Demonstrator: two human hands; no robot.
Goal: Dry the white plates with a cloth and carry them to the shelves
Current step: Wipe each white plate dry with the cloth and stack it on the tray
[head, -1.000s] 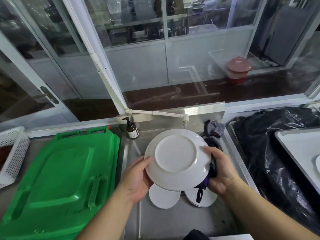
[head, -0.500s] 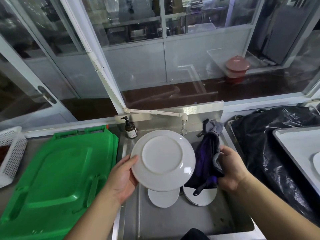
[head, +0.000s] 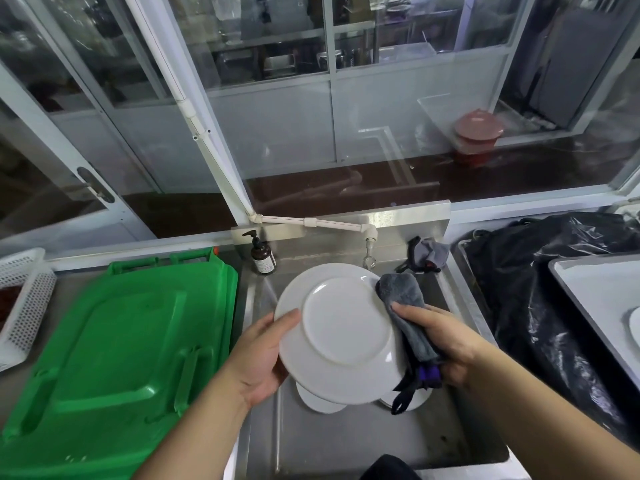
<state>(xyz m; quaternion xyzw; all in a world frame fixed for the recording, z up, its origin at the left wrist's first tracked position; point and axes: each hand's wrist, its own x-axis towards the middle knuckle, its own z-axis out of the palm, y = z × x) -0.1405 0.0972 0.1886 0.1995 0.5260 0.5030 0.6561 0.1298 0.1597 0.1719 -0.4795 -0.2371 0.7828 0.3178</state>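
Both hands are busy over the metal sink. Left hand grips the edge of a round white plate, its smooth bottom facing up. Right hand squeezes a soft grey cloth against the plate's right rim. Two more white plates lie below in the sink.

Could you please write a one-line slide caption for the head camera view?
Over the sink, the left hand holds a white plate while the right hand presses a grey cloth to its rim.
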